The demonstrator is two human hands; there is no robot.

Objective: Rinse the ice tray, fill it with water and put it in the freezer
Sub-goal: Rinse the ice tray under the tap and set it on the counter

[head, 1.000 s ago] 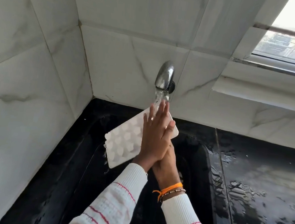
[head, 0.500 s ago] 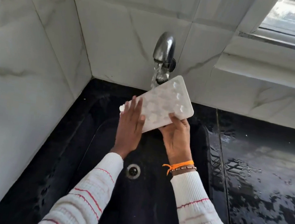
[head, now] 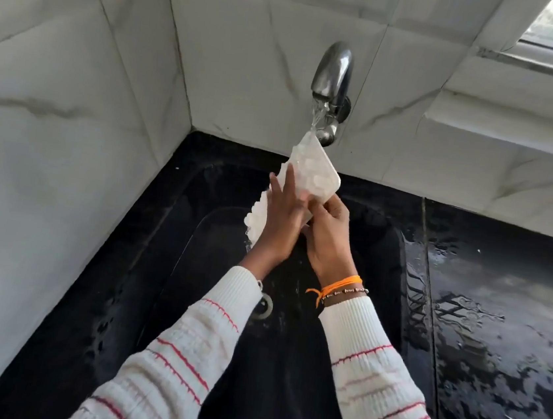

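A white ice tray [head: 313, 172] is held tilted above the black sink [head: 383, 256], its top corner right under the running tap [head: 332, 74]. Water falls from the spout onto that corner. My left hand [head: 281, 216] lies flat against the tray's face with straight fingers. My right hand [head: 329, 236] grips the tray's lower edge from the right, fingers curled round it. The tray's middle is hidden behind my hands; its bumpy underside shows at the lower left [head: 255, 214].
The sink's drain [head: 265, 306] sits below my left wrist. A wet black counter [head: 503, 321] runs to the right. White marble-tiled walls [head: 72, 117] close in the left and back. A window ledge [head: 518, 133] juts out at the upper right.
The tray has swung from lying broadside to standing steeply on end under the tap. My left hand has slid up onto its face, and both hands have come closer together.
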